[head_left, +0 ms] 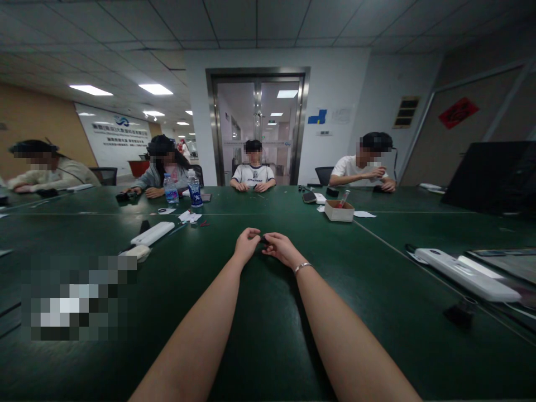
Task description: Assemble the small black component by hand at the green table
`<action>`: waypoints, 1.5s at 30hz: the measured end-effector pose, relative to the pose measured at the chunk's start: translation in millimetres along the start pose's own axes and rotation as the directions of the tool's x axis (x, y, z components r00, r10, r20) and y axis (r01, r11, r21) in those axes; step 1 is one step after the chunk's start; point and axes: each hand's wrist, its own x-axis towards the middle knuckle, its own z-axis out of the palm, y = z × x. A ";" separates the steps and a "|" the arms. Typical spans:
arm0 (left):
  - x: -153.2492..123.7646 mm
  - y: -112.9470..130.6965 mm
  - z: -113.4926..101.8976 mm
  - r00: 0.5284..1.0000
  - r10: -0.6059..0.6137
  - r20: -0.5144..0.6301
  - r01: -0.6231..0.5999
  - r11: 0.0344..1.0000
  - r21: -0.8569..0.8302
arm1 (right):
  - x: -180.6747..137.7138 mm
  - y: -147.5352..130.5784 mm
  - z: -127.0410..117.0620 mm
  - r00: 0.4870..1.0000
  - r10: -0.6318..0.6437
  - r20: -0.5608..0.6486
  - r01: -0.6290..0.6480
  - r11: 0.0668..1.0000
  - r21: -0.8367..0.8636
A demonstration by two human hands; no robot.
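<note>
Over the middle of the green table point(268, 335), both my arms reach forward and the hands meet. A small black object point(263, 240) sits between the fingertips; it is too small and dark to name. My right hand point(282, 249), with a silver bracelet point(302, 267) at its wrist, pinches it between thumb and fingers. My left hand point(247, 245) has its thumb and forefinger closed at the object's left end. The fingers partly cover the object.
A small box point(339, 212) holding a tube stands ahead to the right. Two bottles, one blue-labelled point(195, 190), stand ahead to the left. White power strips point(153, 233) lie on both sides, with a black binder clip point(459, 314) at right. Several people sit across the table.
</note>
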 end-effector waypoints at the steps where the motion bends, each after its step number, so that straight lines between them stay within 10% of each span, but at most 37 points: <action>1: -0.7 1.3 -0.3 1.000 0.006 -0.001 -0.006 1.000 0.001 | 0.3 0.2 -0.3 1.000 0.001 -0.001 -0.001 1.000 -0.001; 45: -10.9 17.5 -0.4 0.996 0.008 0.092 -0.005 0.999 -0.033 | -0.2 0.9 -0.1 1.000 -0.023 -0.021 0.023 1.000 0.001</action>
